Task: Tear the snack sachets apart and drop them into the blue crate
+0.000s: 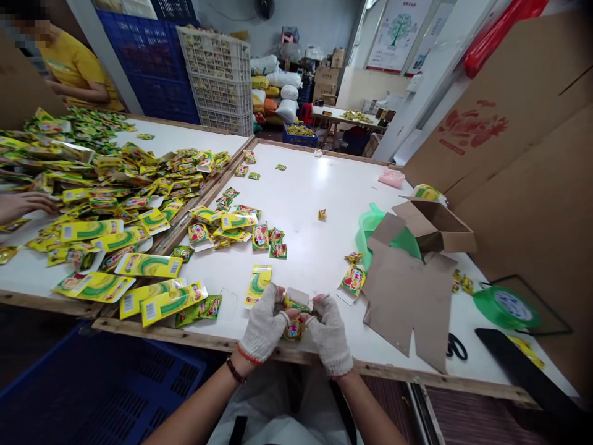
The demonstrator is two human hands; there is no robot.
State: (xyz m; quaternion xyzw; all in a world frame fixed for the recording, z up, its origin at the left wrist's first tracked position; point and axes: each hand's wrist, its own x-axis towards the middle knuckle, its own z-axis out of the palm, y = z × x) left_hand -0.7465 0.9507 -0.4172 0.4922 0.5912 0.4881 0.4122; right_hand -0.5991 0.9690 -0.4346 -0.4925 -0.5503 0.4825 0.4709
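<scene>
My left hand and my right hand, both in white fingerless gloves, meet at the table's front edge. Their fingers are closed around a small open carton, its pale inside facing up. A shiny candy packet shows just below my fingertips; whether it is pinched or lies inside the carton's mouth is hard to see. Just beyond my left hand lies a flat yellow-green carton. To the right of my right hand is another small carton with a red and green print.
A pile of cartons and packets covers the left table, where a co-worker's hand reaches in. Torn cardboard, an open brown box, black scissors and a green tape roll lie right. A blue crate stands below left.
</scene>
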